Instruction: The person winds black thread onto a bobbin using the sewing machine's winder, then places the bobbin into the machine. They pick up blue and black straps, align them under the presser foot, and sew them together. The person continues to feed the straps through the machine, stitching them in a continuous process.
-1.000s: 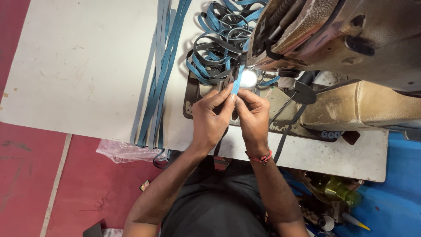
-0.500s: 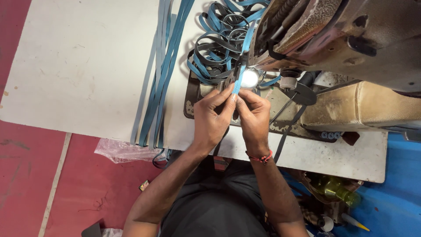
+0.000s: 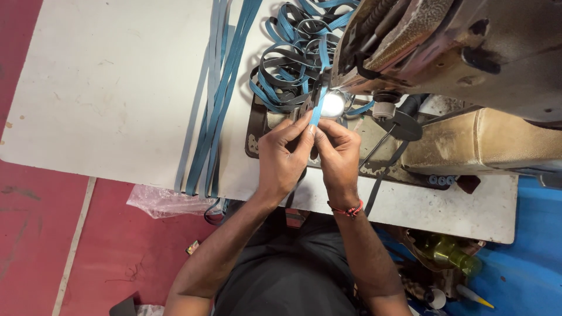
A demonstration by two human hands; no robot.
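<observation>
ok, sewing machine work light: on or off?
On. The lamp glows bright white beside the blue strap that both hands pinch.

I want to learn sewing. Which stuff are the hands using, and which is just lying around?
In use: blue strap, left hand, right hand, sewing machine.
Lying about: pile of straps, long straps, plastic bag, green bottle.

White worktable (image 3: 105,88) over red floor (image 3: 35,246) — blue floor (image 3: 527,257) at right, bright machine lamp (image 3: 332,105).
</observation>
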